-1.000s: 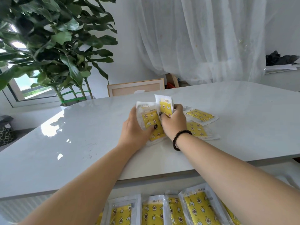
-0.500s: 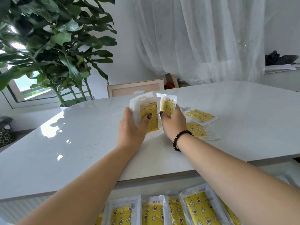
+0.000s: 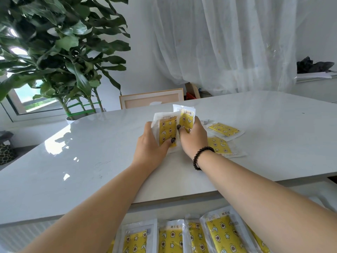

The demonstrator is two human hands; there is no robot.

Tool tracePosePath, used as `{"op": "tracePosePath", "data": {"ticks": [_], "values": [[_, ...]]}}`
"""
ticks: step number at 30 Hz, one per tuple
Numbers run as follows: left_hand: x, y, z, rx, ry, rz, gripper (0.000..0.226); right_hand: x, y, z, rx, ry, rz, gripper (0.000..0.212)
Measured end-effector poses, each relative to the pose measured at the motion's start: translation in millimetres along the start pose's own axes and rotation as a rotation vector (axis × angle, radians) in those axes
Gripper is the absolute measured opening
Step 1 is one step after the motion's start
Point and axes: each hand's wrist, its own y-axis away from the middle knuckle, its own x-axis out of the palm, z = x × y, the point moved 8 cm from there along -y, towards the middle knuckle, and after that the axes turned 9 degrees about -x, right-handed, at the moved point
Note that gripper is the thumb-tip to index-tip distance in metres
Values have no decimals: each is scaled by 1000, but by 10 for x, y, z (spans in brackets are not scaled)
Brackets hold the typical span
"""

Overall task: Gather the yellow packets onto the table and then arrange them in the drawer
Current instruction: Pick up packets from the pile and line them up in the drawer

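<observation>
A large potted plant (image 3: 54, 57) stands at the far left behind the white table (image 3: 91, 161), with a window beside it and a wooden picture frame (image 3: 152, 98) leaning against the wall further right.

Over the middle of the table, the left hand (image 3: 151, 148) grips a yellow packet (image 3: 166, 132) held upright, thumb pressed across its lower front and fingers curled behind its left edge. Just to its right, touching it, the right hand (image 3: 193, 137) grips a second yellow packet (image 3: 186, 119), thumb on the front and fingers wrapped round the right edge; this one stands slightly higher and behind the first. A dark bead bracelet (image 3: 200, 157) circles the right wrist.

Right of the hands, two more yellow packets lie flat on the table: the far loose packet (image 3: 224, 130) well clear of the hand, and the near loose packet (image 3: 221, 147) partly hidden behind the right wrist. A sheer white curtain (image 3: 228, 42) hangs behind.

At the bottom edge, below the table's front, a row of yellow packets (image 3: 173, 238) sits side by side in the open drawer (image 3: 328, 190).

Compared with half a second ago, the two held packets have been drawn closer together and sit lower toward the table surface; the left hand's packet is more covered by the palm. The loose packets and the drawer row have not moved.
</observation>
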Motion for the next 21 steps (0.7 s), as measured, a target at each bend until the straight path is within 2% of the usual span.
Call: {"op": "tracePosePath", "data": {"ticks": [5,12,16,21], "values": [[-40,-34,68,-78,65,-34,48,-10,-12,-23,-5,0,-24,22],[-169,99,95,-156,155,-71,50,-123,123,117,-35,-140,-76,34],[-279,322,18,-202,172,-19,53,-275,331,204,-15,-107,-70,34],[-568,511,-322,-179,156,25,56,-536,531,417,56,-100,-18,34]]}}
